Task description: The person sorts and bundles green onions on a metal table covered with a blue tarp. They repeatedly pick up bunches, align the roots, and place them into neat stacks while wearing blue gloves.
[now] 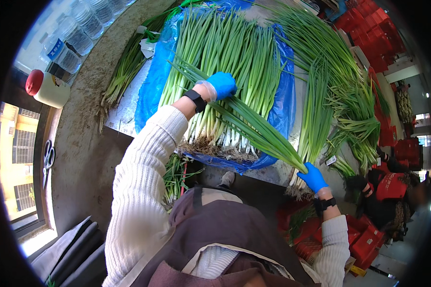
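Observation:
Both my hands, in blue gloves, hold one bunch of green onions slantwise over the table. My left hand is closed around its leafy part, towards the tips. Around the lower stalks closes my right hand; the root ends there are mostly hidden by the glove. Beneath the bunch, a wide row of green onions with brown roots towards me lies on a blue plastic sheet. Another small bunch lies beside the sheet, its roots near my right hand. More green onions are heaped at the right.
A smaller bunch lies left of the sheet. On the left ledge are plastic bottles and a red-capped container; scissors are below them. Red crates stand at the lower right, near a co-worker.

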Demonstrator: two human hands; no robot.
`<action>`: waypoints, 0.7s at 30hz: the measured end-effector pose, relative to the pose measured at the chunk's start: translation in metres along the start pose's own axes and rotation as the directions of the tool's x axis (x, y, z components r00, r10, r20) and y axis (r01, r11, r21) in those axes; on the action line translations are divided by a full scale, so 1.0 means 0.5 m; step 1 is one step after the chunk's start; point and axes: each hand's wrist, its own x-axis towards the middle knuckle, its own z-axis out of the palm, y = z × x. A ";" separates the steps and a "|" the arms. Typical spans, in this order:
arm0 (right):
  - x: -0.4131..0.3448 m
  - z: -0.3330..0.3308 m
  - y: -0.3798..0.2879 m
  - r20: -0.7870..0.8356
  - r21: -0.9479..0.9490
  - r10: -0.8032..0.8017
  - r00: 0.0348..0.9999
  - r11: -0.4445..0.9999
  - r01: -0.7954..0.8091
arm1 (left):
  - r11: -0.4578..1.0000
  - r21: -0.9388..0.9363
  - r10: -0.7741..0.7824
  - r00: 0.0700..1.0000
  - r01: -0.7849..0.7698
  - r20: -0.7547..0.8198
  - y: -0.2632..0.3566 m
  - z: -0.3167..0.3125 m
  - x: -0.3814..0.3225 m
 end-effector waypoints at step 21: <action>-0.002 -0.006 -0.002 -0.476 -0.201 -0.141 0.868 0.978 0.049 | 0.510 -0.204 -0.829 0.414 0.836 -0.377 -0.007 -0.138 -0.405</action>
